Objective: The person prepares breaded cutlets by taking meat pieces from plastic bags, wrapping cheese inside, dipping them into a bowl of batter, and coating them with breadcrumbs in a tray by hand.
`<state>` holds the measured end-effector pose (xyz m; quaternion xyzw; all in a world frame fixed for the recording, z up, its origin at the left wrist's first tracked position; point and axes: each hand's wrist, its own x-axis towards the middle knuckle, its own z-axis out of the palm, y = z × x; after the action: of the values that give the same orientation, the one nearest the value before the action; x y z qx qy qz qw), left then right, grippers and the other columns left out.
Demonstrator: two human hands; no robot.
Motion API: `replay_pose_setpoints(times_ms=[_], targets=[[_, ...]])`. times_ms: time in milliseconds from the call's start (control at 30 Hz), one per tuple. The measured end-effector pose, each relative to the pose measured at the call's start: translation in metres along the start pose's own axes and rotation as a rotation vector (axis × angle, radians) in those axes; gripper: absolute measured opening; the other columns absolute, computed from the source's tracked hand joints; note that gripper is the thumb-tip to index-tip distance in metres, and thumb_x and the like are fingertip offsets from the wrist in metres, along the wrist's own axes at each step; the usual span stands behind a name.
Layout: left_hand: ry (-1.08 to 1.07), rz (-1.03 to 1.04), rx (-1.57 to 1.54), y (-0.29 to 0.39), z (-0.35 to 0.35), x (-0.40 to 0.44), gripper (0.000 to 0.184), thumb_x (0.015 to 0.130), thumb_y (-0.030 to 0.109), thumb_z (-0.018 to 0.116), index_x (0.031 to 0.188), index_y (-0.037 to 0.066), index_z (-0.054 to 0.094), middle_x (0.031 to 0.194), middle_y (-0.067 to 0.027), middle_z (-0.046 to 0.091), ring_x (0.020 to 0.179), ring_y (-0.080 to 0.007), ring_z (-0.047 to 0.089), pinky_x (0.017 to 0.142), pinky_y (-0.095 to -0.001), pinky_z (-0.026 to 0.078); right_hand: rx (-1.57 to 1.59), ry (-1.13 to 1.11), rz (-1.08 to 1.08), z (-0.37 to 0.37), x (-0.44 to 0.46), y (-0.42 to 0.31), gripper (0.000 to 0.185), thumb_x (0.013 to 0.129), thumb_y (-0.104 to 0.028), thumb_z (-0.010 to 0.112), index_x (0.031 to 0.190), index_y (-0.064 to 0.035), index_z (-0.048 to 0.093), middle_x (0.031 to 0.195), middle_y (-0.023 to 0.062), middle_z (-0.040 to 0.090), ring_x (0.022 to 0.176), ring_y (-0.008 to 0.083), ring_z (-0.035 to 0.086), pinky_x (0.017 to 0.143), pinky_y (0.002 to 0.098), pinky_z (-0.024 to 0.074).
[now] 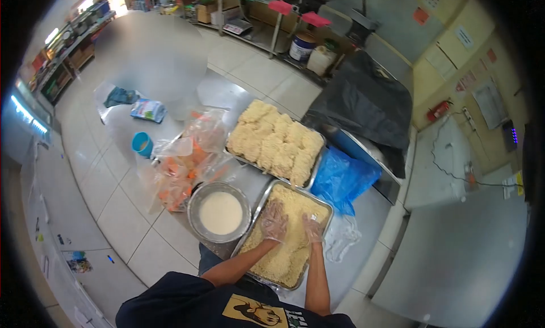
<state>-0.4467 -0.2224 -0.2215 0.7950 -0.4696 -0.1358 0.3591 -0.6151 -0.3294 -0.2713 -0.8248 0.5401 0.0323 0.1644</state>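
Both hands wear clear plastic gloves and rest in a metal tray (261, 204) of pale yellow crumbs (292, 254). My left hand (275, 221) lies on the crumbs in the tray's upper left part, its fingers spread and crumbs stuck to the glove. Near the right rim, my right hand (311, 228) touches the crumbs with its fingers apart. A metal bowl (193, 217) of creamy batter (221, 212) stands just left of the tray. Beyond the crumb tray, a second tray (313, 177) holds several crumb-coated pieces (275, 138).
Plastic bags with orange print (184, 163), a blue cup (142, 144) and a blue-and-white packet (149, 110) lie to the left. At the right are a blue plastic bag (346, 177), crumpled clear plastic (343, 237) and a black cover (363, 98).
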Motion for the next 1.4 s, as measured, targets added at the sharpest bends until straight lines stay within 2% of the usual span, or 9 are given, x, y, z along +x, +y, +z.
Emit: replay_pose_setpoints(times_ms=[167,267,333,467,533,733,933,1100,1400], targets=[[-0.197,0.028,-0.163,-0.006,0.006,-0.007,0.058,0.095,0.025,0.045,0.147,0.005,0.029,0.152,-0.0145,0.028,0.140,-0.0314,0.025,0.116,-0.0415,0.016,1.419,-0.434,0.324,-0.086,-0.058,-0.083,0.042,0.096,-0.037,0.053,0.113,-0.0002,0.063,0.096,0.0119,0.067,0.085,0.0244,0.065,0.077,0.0380,0.0513],[-0.249,-0.015,-0.350,-0.016,0.009,-0.009,0.055,0.096,0.019,0.042,0.147,0.005,0.028,0.153,-0.0142,0.026,0.140,-0.0326,0.024,0.116,-0.0421,0.016,1.317,-0.185,-0.400,-0.132,-0.083,-0.111,0.044,0.089,-0.038,0.063,0.111,0.0006,0.063,0.101,0.0099,0.067,0.085,0.0196,0.064,0.077,0.0347,0.0511],[-0.225,-0.040,-0.469,-0.020,0.009,-0.013,0.053,0.096,0.017,0.041,0.146,0.005,0.029,0.154,-0.0139,0.025,0.140,-0.0334,0.025,0.116,-0.0427,0.018,1.193,-0.576,0.369,-0.116,-0.066,-0.091,0.046,0.084,-0.036,0.068,0.111,0.0001,0.064,0.101,0.0098,0.067,0.089,0.0183,0.064,0.079,0.0358,0.0501],[-0.096,0.150,-0.147,-0.019,-0.002,0.000,0.048,0.097,0.019,0.039,0.143,0.006,0.035,0.148,-0.0139,0.035,0.135,-0.0330,0.033,0.114,-0.0446,0.022,0.903,-0.318,0.036,-0.111,-0.063,-0.085,0.048,0.075,-0.023,0.074,0.115,0.0005,0.061,0.100,0.0140,0.068,0.089,0.0285,0.065,0.077,0.0389,0.0520],[-0.134,0.176,-0.011,-0.003,-0.026,0.014,0.047,0.095,0.017,0.038,0.141,0.006,0.039,0.145,-0.0127,0.041,0.133,-0.0332,0.037,0.112,-0.0465,0.024,0.080,0.071,-0.285,-0.094,-0.079,-0.101,0.040,0.080,-0.025,0.065,0.109,0.0026,0.061,0.091,0.0216,0.067,0.084,0.0381,0.064,0.078,0.0447,0.0505],[-0.453,0.245,-0.212,-0.013,-0.023,0.076,0.046,0.095,0.022,0.035,0.138,0.006,0.042,0.139,-0.0158,0.046,0.130,-0.0313,0.042,0.109,-0.0418,0.031,0.139,-0.048,-0.102,-0.122,-0.069,-0.107,0.044,0.090,-0.040,0.053,0.094,0.0024,0.064,0.091,0.0279,0.064,0.091,0.0423,0.061,0.082,0.0491,0.0474],[-0.834,0.168,0.487,0.044,-0.031,0.097,0.045,0.093,0.034,0.040,0.126,0.007,0.055,0.125,-0.0171,0.058,0.115,-0.0313,0.056,0.099,-0.0420,0.042,0.196,-0.132,0.338,-0.112,0.015,-0.089,0.054,0.094,-0.046,0.042,0.106,0.0021,0.061,0.114,0.0297,0.059,0.106,0.0431,0.056,0.089,0.0491,0.0452],[-0.698,0.103,0.027,-0.006,0.046,0.081,0.052,0.095,0.046,0.038,0.127,0.009,0.055,0.115,-0.0285,0.059,0.108,-0.0382,0.058,0.094,-0.0474,0.043,1.491,-0.176,0.811,-0.126,0.000,-0.116,0.059,0.089,-0.050,0.055,0.119,0.0006,0.059,0.120,0.0178,0.060,0.112,0.0282,0.057,0.092,0.0389,0.0456],[-0.718,-0.081,-0.151,0.038,-0.083,0.081,0.052,0.085,0.028,0.063,0.128,0.000,0.052,0.116,-0.0250,0.062,0.108,-0.0356,0.060,0.092,-0.0388,0.045,1.185,-0.131,0.248,-0.115,-0.038,-0.076,0.050,0.082,-0.037,0.068,0.115,0.0013,0.061,0.111,0.0140,0.065,0.102,0.0263,0.060,0.091,0.0357,0.0460]])
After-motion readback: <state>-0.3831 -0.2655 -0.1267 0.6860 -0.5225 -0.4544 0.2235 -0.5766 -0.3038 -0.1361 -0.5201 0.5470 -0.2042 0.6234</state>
